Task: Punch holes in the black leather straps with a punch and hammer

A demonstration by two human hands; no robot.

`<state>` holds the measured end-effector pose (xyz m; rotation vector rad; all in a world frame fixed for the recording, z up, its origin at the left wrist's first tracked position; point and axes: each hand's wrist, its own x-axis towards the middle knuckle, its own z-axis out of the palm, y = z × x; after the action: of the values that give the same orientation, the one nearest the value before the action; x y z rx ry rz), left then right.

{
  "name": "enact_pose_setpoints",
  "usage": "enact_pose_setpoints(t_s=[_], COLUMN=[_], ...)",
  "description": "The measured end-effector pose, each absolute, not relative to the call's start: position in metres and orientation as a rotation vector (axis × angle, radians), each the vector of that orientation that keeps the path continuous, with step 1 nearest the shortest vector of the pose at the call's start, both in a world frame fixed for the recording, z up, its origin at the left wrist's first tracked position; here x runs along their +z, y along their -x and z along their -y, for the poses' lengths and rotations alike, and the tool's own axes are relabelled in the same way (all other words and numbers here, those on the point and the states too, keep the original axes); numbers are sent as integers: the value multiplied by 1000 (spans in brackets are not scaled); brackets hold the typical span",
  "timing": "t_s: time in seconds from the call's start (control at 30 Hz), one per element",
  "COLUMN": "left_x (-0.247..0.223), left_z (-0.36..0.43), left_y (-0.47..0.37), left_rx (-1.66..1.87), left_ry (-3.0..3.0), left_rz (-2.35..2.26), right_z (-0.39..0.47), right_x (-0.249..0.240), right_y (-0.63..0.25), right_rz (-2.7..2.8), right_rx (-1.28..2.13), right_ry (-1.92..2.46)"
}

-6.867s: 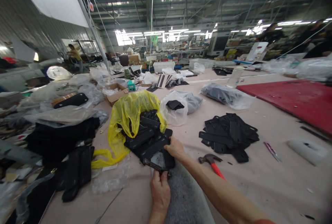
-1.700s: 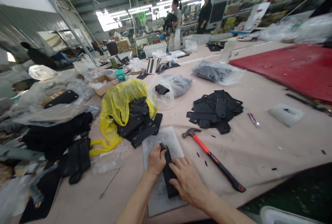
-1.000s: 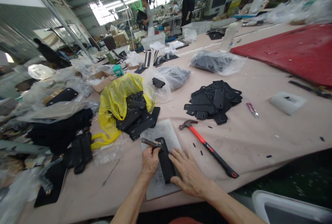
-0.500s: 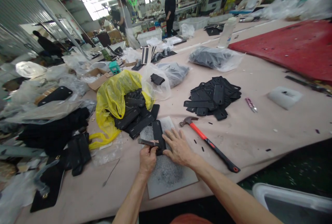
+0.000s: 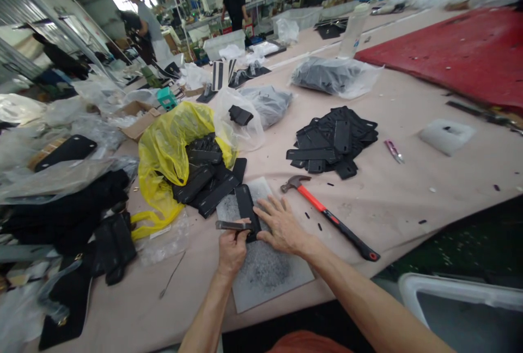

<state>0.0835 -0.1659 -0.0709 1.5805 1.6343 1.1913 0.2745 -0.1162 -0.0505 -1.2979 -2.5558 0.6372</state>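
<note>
Now the black strip (image 5: 244, 200) lies farther up the speckled board (image 5: 267, 274) than a second ago, when it sat nearer the board's close edge. The left hand (image 5: 232, 250) pinches a metal tool (image 5: 229, 226) between thumb and fingers, its bar lying crosswise near the strip's lower end. The right hand (image 5: 281, 227) is open, fingers spread, palm down over the strip's edge and the board. The hammer (image 5: 314, 200) stays to the right of the board, while a background person (image 5: 152, 29) with a dark bundle has moved left in the view.

Small pale marks on the black pieces (image 5: 218, 192) spilling from the yellow bag (image 5: 161, 143) are too small to read. That bag is thin, crinkled plastic; the board is flat and grey-white, dusted with dark specks. Flat, round-cornered dark strips form the pile (image 5: 333, 140) beyond the hammer, on the pinkish, slightly creased surface (image 5: 196, 304).
</note>
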Motion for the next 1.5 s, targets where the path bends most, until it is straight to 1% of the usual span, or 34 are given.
enact_pose_setpoints(t_s=[0.43,0.63,0.7,0.83,0.9,0.97,1.0,1.03,1.07,1.13,1.17,1.2,1.23,1.3,1.37,1.43,1.5], left_x=[-64,-73,-78,-83,-83,-83,-82,-82,-81,-80,-80,-80,-80,-81,-81,-81,-80], left_z=[164,161,162,164,165,165,166,166,166,167,168,168,168,168,168,168,169], left_y=[-86,-92,-93,-94,-94,-95,-95,-95,-96,-96,-96,-96,-96,-96,-96,-96,-96], left_rx=[1091,990,1012,1053,1047,1043,1042,1041,1042,1050,1055,1062,1070,1088,1095,1087,1068], left_ry=[-1820,-2026,-2026,-1998,-1996,-1997,-1998,-1997,-1994,-1986,-1984,-1984,-1985,-1986,-1991,-1998,-2001], left_rz=[-1668,-1684,-1692,-1712,-1718,-1722,-1724,-1725,-1729,-1731,-1730,-1729,-1729,-1729,-1725,-1723,-1725], right_z=[117,114,114,116,118,121,122,124,126,130,131,133,134,135,135,138,143], right_x=[-50,-45,-40,-37,-42,-49,-51,-53,-54,-52,-49,-43,-34,-4,41,91,129], right_y=[-276,-282,-297,-350,-378,-397,-401,-401,-398,-386,-379,-371,-365,-355,-351,-348,-345], right_rz=[2500,2465,2368,2112,2112,2119,2079,1974,1793,1321,1122,986,925,1009,1230,1529,1670], right_rx=[685,705,611,280,250,378,530,744,1030,1598,1787,1897,1937,1842,1594,1164,731], right_ry=[1293,1242,1333,1796,1997,2084,2086,2063,2011,1840,1755,1703,1686,1695,1619,1448,1338])
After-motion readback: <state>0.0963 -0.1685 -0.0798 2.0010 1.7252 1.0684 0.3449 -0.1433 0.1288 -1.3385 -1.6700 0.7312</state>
